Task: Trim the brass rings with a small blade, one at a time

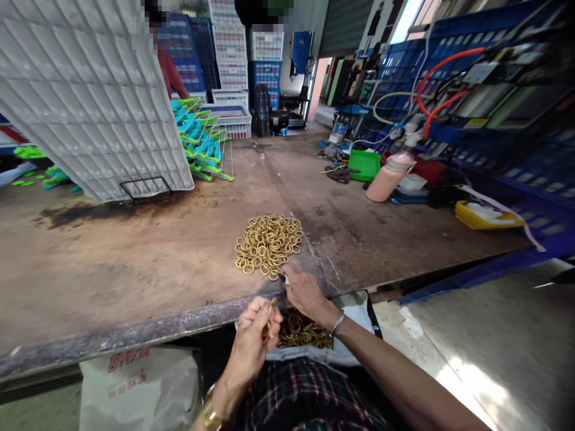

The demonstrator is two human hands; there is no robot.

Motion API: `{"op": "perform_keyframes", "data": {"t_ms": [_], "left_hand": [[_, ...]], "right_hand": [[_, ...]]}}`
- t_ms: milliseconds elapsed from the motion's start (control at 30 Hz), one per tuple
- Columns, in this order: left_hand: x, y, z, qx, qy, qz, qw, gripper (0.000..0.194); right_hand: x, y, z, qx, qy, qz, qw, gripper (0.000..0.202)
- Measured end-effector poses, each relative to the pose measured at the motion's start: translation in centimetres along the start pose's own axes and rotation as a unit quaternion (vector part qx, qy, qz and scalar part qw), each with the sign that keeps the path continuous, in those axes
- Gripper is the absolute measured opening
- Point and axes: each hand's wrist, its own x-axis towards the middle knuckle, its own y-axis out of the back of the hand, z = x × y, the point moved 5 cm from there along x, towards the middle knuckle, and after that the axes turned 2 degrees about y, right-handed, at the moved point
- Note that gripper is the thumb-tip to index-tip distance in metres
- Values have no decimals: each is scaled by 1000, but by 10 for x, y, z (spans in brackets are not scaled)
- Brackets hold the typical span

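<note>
My left hand (259, 323) at lower center, fingers curled around brass rings (268, 328), my right hand (305, 292) just beside it, pinching a small dark-tipped tool (283, 278) at the near edge of the ring pile (268, 242), mid-frame on the wooden tabletop (135, 251).

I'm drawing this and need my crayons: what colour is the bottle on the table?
The bottle is pink, best seen in the head view.
</note>
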Motion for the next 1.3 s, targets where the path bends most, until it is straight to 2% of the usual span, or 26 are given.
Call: {"op": "perform_keyframes", "data": {"t_ms": [133,233,367,467,533,633,700,800,900,1000,1067,1200,1300], "left_hand": [[13,13,-4,-67,35,69,995,31],[17,19,-6,-94,51,72,992,26],[20,23,-7,-168,84,62,980,31],[25,28,-6,-185,101,103,972,28],[28,31,-4,-160,85,125,975,28],[33,30,3,-80,18,119,989,29],[36,28,7,-12,-24,117,993,33],[38,24,11,82,-47,110,990,41],[39,17,17,126,-60,75,987,34],[38,11,24,141,-78,66,985,26],[36,9,27,154,-85,73,982,24],[33,7,31,186,-100,83,974,25],[34,10,25,189,-74,78,976,28]], "right_hand": [[6,-2,-2,-5,20,9,1000,28],[8,-3,-6,-31,13,-4,999,27],[9,-2,-6,-26,9,-6,1000,26],[10,0,-2,19,23,0,1000,25],[11,3,1,84,31,13,996,21],[12,9,1,219,44,13,975,15],[11,14,-3,302,46,-14,952,16],[7,19,-10,387,43,-53,919,18],[5,18,-15,458,29,-82,885,21],[4,11,-17,507,-6,-110,855,22],[6,7,-17,511,-20,-104,853,25],[9,7,-15,484,-27,-69,872,26],[12,8,-14,456,-28,-53,888,24]]}}
